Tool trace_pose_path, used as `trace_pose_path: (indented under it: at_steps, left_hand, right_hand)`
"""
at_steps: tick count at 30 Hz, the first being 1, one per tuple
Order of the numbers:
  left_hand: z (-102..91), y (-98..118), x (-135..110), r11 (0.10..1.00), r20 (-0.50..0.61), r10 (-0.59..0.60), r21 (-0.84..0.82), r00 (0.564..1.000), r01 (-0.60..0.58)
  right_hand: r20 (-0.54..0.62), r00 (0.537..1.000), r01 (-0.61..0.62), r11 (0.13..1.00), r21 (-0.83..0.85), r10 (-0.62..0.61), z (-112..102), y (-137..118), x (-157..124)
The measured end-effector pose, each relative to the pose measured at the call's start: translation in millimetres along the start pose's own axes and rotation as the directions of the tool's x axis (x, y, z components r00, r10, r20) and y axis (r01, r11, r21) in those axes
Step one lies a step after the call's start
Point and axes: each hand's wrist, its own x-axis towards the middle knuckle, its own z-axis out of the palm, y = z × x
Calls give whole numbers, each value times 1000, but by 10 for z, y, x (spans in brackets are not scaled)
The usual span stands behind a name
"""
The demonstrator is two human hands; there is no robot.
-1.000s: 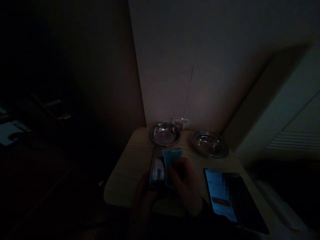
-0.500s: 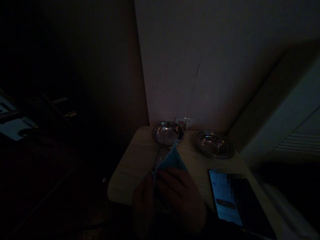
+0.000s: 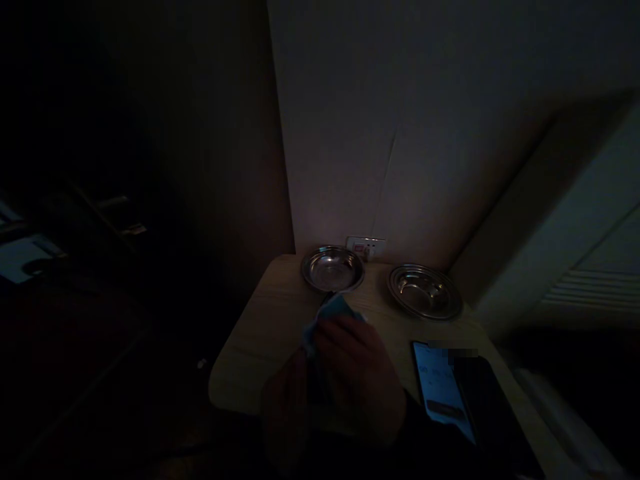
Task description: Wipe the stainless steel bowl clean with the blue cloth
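The room is very dark. My right hand (image 3: 363,370) is closed on a light blue cloth (image 3: 330,313) and presses it against a steel plate that my left hand (image 3: 286,407) holds on edge over the small wooden table (image 3: 260,333). The cloth and my right hand cover nearly all of that plate; only a dark sliver shows. Two more steel plates lie flat at the back of the table: one (image 3: 332,269) just beyond the cloth, the other (image 3: 424,291) to its right.
A phone (image 3: 443,390) with a lit screen lies on the table's right side. A wall socket (image 3: 365,247) sits behind the plates. A white slatted panel (image 3: 590,280) is at the right. Dim shapes stand on the dark left.
The held plate, seen on edge with the cloth at its top, is now almost covered. My right hand has shifted the cloth over its upper part; the cloth looks bunched.
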Motion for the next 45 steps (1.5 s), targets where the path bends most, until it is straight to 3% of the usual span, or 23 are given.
trace_pose_path:
  at_steps: [2, 7, 10, 12, 15, 17, 19, 24, 28, 33, 37, 42, 45]
  left_hand:
    - [5, 7, 10, 1000, 13, 19, -8, 1000, -19]
    - [14, 32, 0, 1000, -47, 0, -18, 999, -1]
    - [11, 40, -1, 998, 49, -4, -63, 999, 7]
    - [17, 37, -1, 997, 80, -6, -77, 997, 12]
    - [36, 27, -5, 998, -51, -42, -46, 998, 39]
    - [42, 33, -5, 998, -90, -52, -31, 995, 49]
    - [40, 54, 2, 999, -42, -39, -30, 998, 37]
    - [26, 65, 29, 1000, -21, 6, 11, 1000, -6]
    - [9, -36, 41, 999, -15, 9, 44, 1000, -8]
    - [-6, -82, 23, 999, -100, 3, 34, 995, 0]
    - [-3, -52, 7, 1000, 8, 19, -8, 1000, -19]
    - [21, -43, 6, 1000, -6, 18, -13, 1000, -18]
    - [18, -59, 26, 999, 69, 17, -46, 997, -14]
  right_hand:
    - [4, 999, 36, 999, 8, -36, 5, 0, -5]
    - [8, 997, -74, 997, 20, 74, -16, 45, 24]
    - [40, 999, 10, 1000, 9, -11, -28, 29, 25]
    - [48, 999, -4, 1000, 8, 4, -28, 32, 31]
    - [14, 996, -93, 996, -2, 93, -24, 45, 35]
    - [15, 1000, -24, 1000, -1, 24, -24, 37, 22]
    - [39, 997, 64, 998, -5, -64, -26, 28, 8]
    - [16, 998, -55, 998, -32, 55, -6, 16, 2]
    - [27, 1000, 5, 1000, 28, -6, 26, 46, 18]
    - [-8, 985, -172, 979, 107, 174, 17, 174, 68]
    - [29, 996, -90, 992, 85, 88, -4, 197, 37]
    - [-28, 980, -192, 973, 131, 197, 14, 225, 64]
    - [-7, 994, -109, 987, 114, 110, 13, 165, 48]
